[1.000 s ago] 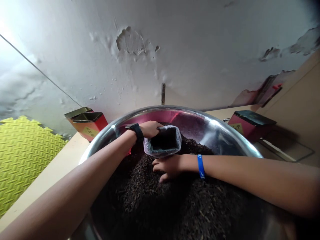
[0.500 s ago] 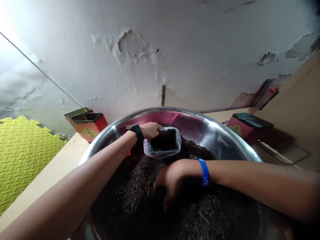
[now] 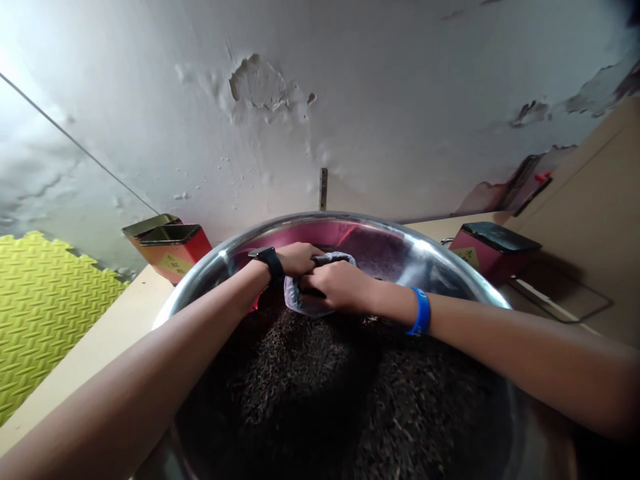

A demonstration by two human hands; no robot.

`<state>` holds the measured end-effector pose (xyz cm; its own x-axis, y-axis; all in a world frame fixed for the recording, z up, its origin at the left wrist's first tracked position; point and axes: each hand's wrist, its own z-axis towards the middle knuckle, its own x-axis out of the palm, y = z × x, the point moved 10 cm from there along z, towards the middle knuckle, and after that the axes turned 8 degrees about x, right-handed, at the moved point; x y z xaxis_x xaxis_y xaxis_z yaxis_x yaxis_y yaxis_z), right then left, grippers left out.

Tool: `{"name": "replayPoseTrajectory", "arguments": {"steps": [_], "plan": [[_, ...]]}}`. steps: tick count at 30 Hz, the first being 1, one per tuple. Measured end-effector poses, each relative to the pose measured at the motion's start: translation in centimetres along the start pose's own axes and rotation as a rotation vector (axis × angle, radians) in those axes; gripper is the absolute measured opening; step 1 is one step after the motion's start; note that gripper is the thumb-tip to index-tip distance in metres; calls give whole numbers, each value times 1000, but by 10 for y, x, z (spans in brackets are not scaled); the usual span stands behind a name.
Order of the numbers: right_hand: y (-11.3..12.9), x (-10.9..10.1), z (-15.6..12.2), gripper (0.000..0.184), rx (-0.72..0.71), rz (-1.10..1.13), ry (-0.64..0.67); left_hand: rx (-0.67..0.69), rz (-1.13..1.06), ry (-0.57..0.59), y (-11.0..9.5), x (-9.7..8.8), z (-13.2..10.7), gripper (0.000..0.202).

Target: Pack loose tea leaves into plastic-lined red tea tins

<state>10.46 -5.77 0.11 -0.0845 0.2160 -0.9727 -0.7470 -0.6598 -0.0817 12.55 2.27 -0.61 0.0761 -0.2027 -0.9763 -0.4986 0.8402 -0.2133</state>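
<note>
My left hand (image 3: 299, 258), with a dark watch on its wrist, grips the far left rim of a tea tin lined with a clear plastic bag (image 3: 296, 297). A bit of the tin's red side shows below the watch. My right hand (image 3: 340, 285), above a blue wristband, is curled over the tin's mouth with its fingers dipping inside. The tea in its grasp is hidden by the fingers. Dark loose tea leaves (image 3: 300, 367) are heaped in a large steel basin (image 3: 223, 255), around and in front of the tin.
Two open red tins (image 3: 177, 250) stand left of the basin on a pale tabletop (image 3: 75, 360). Another red tin with a dark top (image 3: 493, 250) stands at the right. A yellow foam mat (image 3: 50, 313) lies at far left. Behind rises a peeling wall (image 3: 390, 100).
My right hand has lifted from the tea heap and moved up and away from me to the tin's mouth. My left hand keeps its grip on the tin.
</note>
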Motion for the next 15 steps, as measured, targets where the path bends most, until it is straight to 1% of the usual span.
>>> {"name": "replayPoseTrajectory", "arguments": {"steps": [2,4,6,8,9,10,12,14,15], "plan": [[-11,9,0,34,-8,-63,8,-1,1,7,2,1,0,38],[-9,13,-1,31,-49,-81,3,-5,3,13,4,3,1,39],[3,11,-2,30,-87,-67,-19,13,-2,10,4,3,2,39],[22,5,-5,31,-143,-24,-18,17,-13,7,4,4,2,38],[33,3,-7,32,-174,6,2,17,-18,-1,4,3,1,38],[44,3,-10,32,-209,41,43,13,-23,-8,4,3,1,39],[63,11,-17,29,-289,114,179,5,-32,-10,5,2,1,41],[73,30,-26,26,-335,166,352,7,-38,-7,5,3,0,42],[72,43,-30,28,-335,173,438,6,-37,-5,5,3,0,42]]}}
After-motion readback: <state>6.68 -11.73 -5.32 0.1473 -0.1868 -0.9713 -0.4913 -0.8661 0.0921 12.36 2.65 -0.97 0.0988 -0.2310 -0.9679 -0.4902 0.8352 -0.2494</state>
